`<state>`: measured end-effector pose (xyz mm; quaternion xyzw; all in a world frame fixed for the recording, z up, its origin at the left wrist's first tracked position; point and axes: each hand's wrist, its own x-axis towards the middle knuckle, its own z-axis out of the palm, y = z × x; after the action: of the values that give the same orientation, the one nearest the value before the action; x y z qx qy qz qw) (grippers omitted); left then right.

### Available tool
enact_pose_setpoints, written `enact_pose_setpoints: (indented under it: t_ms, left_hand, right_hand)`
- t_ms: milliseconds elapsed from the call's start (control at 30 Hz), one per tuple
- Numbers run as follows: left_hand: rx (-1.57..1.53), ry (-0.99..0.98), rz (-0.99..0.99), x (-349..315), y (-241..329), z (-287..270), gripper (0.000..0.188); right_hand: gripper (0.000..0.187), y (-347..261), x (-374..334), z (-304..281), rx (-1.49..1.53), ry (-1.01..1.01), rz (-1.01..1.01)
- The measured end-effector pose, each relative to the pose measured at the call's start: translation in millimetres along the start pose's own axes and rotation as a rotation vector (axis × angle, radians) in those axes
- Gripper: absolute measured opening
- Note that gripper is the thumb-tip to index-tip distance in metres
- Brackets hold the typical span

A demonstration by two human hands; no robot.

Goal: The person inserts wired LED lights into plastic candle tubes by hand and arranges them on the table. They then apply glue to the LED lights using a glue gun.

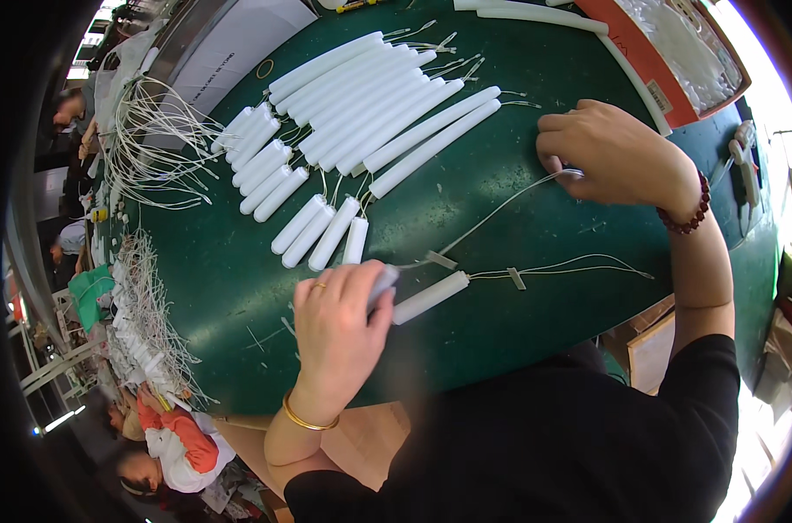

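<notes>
My left hand (342, 318) is closed around a short white cylinder, mostly hidden by the fingers. From it a thin pale wire (500, 209) stretches up to my right hand (618, 152), whose thumb and fingers pinch its far end. A small grey tab (441, 260) sits on that wire near my left hand. Just beside my left hand a similar white cylinder (431, 298) lies on the green table (465, 362). Two thin wires run right from it through another small tab (517, 279).
Beyond my hands lie several long white tubes (435, 148), wired to short white cylinders (282, 193). Loose white wires (156, 144) hang in a bundle at the left. A red-orange box (618, 22) with clear plastic bags stands far right. A person (182, 449) sits at the lower left.
</notes>
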<state>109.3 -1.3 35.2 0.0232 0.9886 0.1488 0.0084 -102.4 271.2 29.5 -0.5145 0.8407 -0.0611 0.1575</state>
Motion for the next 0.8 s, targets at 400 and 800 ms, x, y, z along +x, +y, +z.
enact_pose_setpoints:
  t_ms: [400,800]
  left_hand:
    - [0.015,0.239,0.085,31.7,1.2,1.6,0.026]
    - [-0.198,0.311,0.362,137.9,41.7,37.4,0.020]
  right_hand:
    - [0.009,22.7,31.7,19.0,0.134,0.540,-0.190]
    - [0.014,27.9,24.7,-0.8,0.669,0.410,-0.136]
